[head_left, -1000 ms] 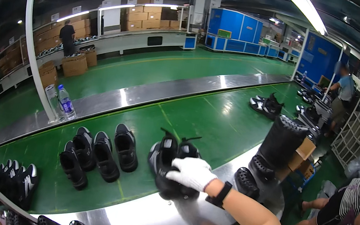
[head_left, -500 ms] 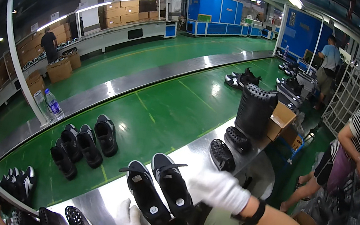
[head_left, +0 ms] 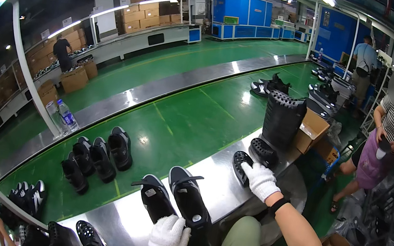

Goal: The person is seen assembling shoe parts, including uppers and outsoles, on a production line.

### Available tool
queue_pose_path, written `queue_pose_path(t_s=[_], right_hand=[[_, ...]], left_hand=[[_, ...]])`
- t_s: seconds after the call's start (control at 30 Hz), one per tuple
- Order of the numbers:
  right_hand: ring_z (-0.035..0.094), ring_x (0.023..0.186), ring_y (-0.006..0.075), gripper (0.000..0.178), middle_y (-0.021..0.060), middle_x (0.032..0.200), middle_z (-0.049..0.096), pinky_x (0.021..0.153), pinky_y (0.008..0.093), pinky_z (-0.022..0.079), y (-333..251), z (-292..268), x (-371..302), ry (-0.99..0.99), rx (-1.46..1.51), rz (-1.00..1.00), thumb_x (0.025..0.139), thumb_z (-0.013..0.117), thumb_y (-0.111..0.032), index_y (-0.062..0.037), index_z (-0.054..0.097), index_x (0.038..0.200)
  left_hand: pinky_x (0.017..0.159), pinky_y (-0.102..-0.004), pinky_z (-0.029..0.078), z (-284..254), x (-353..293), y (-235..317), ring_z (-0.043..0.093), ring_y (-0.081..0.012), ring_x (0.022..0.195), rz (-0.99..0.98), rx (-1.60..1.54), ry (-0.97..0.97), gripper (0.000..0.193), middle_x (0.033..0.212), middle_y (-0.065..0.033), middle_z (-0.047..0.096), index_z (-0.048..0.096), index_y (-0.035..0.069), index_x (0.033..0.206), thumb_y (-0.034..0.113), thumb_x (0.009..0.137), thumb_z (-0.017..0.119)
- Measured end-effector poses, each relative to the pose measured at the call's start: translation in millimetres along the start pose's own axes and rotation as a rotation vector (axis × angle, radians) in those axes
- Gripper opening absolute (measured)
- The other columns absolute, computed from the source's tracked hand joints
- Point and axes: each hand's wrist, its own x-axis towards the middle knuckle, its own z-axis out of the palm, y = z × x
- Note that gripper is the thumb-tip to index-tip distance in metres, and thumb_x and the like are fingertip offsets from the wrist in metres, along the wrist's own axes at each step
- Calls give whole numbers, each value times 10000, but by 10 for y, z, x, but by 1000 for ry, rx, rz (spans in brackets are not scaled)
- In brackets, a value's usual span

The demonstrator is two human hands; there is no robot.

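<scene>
The left grip (head_left: 168,243) covers one shoe's (head_left: 158,201) heel (palm hidden too).

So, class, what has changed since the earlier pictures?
The pair of shoes came nearer, from the green surface to the metal edge. The right hand released it and touches a black perforated item; the left hand reached the left shoe's heel end. The four dark shoes stayed put.

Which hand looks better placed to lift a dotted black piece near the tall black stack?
Probably the right hand: it touches the nearer piece, while the left hand is farther away, at the heel of a shoe.
</scene>
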Motion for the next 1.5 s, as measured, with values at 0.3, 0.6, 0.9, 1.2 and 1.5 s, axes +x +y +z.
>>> queue_pose_path(t_s=[0.3,0.6,0.9,1.2,1.5], right_hand=[[646,991,400,461,205,1150,574,852,489,541,-89,-142,-227,6,153,-44,836,624,-161,-150,552,1291],[633,1016,382,303,184,1126,575,859,485,534,-322,-440,-233,-165,-19,-280,885,590,-122,-174,610,1183],[624,1006,357,222,204,1087,593,839,448,537,-201,-434,-166,51,-253,-293,880,575,-112,-27,603,1083],[615,934,376,265,182,1027,607,817,441,526,-862,-1239,-696,625,399,-580,719,605,114,-45,583,930],[656,993,329,414,189,1209,592,856,383,560,-1707,-1087,-1186,229,820,-930,778,734,-18,-41,587,1164]], left_hand=[[837,-454,512,-27,-8,-9,614,-376,937,-16,-2,2,318,994,-160,647,646,24,1036,112,750,755],[813,-434,507,-55,-27,6,609,-355,913,-3,-24,-4,300,957,-141,630,641,30,1013,103,742,748],[758,-433,494,-12,-8,-45,598,-336,861,29,-40,19,247,892,-115,600,632,48,978,99,754,725],[954,-393,508,-238,-26,-25,626,-326,1104,-194,-442,77,571,1208,-177,631,554,25,1335,88,795,731],[1017,-440,487,-519,59,-82,581,-281,1175,-636,-1885,84,739,1213,-136,590,260,117,1536,127,899,634]])
